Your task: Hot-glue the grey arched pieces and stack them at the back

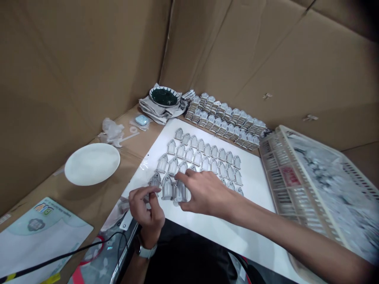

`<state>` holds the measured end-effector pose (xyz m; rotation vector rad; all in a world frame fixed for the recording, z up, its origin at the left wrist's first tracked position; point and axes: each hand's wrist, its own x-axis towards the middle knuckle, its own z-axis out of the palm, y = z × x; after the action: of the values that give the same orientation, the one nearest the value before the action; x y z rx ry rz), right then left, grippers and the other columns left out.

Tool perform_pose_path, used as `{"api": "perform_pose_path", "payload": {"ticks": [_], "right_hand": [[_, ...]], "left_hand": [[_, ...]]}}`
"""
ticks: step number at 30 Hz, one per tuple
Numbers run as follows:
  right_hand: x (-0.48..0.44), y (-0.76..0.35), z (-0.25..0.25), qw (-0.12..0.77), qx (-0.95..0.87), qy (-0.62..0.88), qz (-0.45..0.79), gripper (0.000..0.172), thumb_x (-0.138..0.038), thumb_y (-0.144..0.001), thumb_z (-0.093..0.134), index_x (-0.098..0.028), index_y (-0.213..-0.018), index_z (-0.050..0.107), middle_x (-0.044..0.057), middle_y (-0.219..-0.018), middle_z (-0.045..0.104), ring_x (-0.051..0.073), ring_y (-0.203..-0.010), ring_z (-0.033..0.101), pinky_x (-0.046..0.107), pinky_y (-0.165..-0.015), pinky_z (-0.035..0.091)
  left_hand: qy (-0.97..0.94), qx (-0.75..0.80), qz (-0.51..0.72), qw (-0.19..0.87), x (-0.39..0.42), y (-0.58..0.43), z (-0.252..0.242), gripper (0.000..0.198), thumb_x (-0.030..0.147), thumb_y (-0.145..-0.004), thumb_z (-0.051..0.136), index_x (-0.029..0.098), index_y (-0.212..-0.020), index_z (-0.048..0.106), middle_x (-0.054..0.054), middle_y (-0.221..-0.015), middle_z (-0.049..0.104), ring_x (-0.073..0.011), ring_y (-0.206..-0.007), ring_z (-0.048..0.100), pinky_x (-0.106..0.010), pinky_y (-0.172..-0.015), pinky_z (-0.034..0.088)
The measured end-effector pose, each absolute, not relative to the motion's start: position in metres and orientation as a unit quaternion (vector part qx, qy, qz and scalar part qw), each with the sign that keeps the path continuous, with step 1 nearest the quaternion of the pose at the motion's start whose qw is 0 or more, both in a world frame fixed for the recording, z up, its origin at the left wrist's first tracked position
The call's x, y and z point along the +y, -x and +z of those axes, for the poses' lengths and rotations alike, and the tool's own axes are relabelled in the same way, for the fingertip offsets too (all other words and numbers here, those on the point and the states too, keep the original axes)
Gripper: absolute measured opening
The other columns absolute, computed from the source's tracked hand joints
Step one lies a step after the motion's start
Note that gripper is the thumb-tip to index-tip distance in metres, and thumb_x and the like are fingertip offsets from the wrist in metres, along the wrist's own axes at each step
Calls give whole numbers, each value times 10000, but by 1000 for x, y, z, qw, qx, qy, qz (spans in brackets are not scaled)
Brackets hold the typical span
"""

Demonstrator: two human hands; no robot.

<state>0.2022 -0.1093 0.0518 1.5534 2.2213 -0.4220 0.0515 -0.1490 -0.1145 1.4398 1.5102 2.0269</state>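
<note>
While L hand (146,211) pinches, R hand (205,193) touches 1 grey arch pc (180,190).

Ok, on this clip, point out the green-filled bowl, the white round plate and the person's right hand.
green-filled bowl (164,96), head view, on its dark green contents
white round plate (92,164), head view, on its bare centre
right hand (207,193), head view, on the back of the hand

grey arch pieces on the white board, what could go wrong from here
The right hand is pressing among the tightly spaced grey arch pieces, so it could knock neighbours out of line. The dish of dark green stuff sits beside the stacked pieces, so a spill might reach them.
</note>
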Motion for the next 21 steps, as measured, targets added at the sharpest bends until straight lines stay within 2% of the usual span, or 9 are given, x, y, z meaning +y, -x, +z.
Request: {"api": "perform_pose_path", "payload": {"ticks": [4,11,16,21], "right_hand": [[-102,-191,56,165,814,-541,-137,625,-562,-870,754,-227,-1391,670,114,-1137,776,333,-843,779,362,-583,400],[-98,-174,36,185,829,-509,-142,658,-539,-846,767,-232,-1418,657,128,-1216,774,339,-860,791,365,-599,435],[-88,-170,50,186,834,-501,-138,587,-507,-854,777,-244,-1372,695,98,-1109,801,328,-890,797,354,-622,420],[-74,-154,56,171,846,-489,-129,618,-550,-869,782,-245,-1399,694,106,-1144,814,346,-928,802,367,-643,449]], "left_hand": [[-446,500,731,130,-148,-54,-120,214,168,-1030,641,187,-1229,567,-43,-1014,696,-195,-888,703,-355,-800,574],[-447,498,731,133,-149,-53,-126,197,189,-1026,641,199,-1197,545,-44,-1014,687,-196,-888,707,-354,-791,591],[-441,499,734,130,-149,-54,-124,200,191,-1036,625,205,-1209,526,-46,-1021,680,-201,-903,706,-389,-837,614],[-427,479,760,109,-148,-54,-124,123,222,-1053,608,211,-1147,529,-18,-951,637,-193,-831,686,-417,-799,621]]}}
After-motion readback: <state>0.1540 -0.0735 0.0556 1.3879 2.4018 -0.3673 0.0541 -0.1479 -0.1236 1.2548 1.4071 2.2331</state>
